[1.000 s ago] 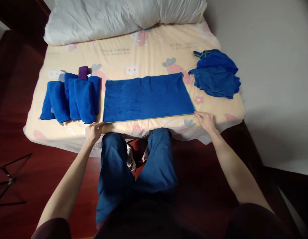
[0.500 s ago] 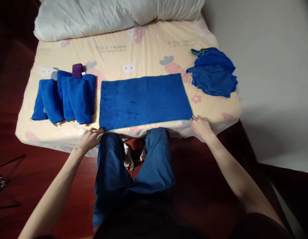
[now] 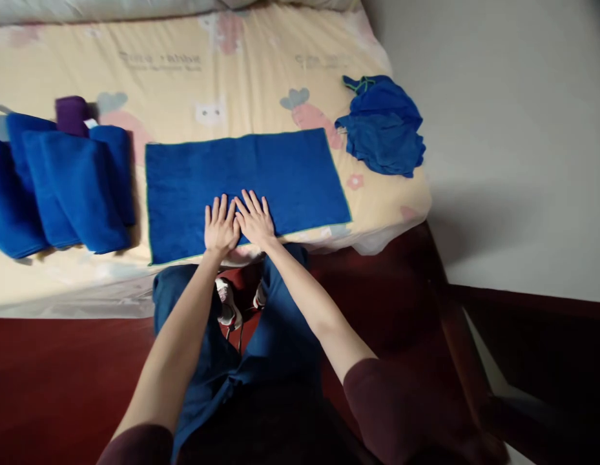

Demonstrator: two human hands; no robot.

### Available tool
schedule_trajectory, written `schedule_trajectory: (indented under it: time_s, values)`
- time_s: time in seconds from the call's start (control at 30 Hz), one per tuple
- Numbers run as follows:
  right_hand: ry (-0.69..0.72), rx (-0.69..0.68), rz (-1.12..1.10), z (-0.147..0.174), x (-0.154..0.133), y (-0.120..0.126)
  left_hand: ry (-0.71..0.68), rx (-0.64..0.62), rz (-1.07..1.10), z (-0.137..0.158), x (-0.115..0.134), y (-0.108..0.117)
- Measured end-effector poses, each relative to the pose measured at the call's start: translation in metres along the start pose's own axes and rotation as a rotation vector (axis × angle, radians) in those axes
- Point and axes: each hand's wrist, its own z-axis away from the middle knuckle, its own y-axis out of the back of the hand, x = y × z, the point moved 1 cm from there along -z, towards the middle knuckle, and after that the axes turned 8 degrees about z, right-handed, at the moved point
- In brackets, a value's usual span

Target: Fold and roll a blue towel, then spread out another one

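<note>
A blue towel [image 3: 197, 174] with green edging lies spread flat along the front of the bed. My left hand [image 3: 222, 226] rests palm down on it near its front edge, fingers stretched out. Right beside it, my right hand [image 3: 256, 219] also lies flat on the towel with fingers spread, the two hands touching or nearly so. Neither hand grips anything. Left of the towel are several folded blue towels [image 3: 81, 187] with a purple folded cloth [image 3: 72, 116] behind them. To the right sits a crumpled heap of blue towels [image 3: 387, 129].
The bed sheet [image 3: 246, 90] is pale yellow with printed carrots and rabbits. A white quilt [image 3: 101, 10] lies along the far side. A grey wall [image 3: 513, 129] stands on the right. My knees are against the bed's front edge, above a dark red floor [image 3: 72, 374].
Both hands have left the towel's front corners and come together flat on its front middle. The view has shifted to the left in the scene's placement; the towel stays spread.
</note>
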Motion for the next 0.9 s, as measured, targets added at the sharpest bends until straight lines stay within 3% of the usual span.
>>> schedule_trajectory:
  time_s: [0.23,0.5,0.63,0.77,0.9]
  values:
    - [0.033,-0.038,0.017,0.012,0.044,0.013,0.024,0.004,0.060,0.009,-0.019,0.020]
    - [-0.185,0.006,0.174,0.053,0.170,0.046,0.240,0.111,-0.025,0.048,-0.088,0.076]
    - [-0.348,0.047,0.186,0.071,0.220,0.055,0.273,0.094,-0.059,0.058,-0.107,0.091]
    - [-0.378,0.072,0.147,0.076,0.239,0.052,0.291,0.061,-0.078,0.060,-0.107,0.093]
    - [-0.378,0.034,0.188,0.064,0.229,0.057,0.266,0.028,-0.110,0.053,-0.098,0.099]
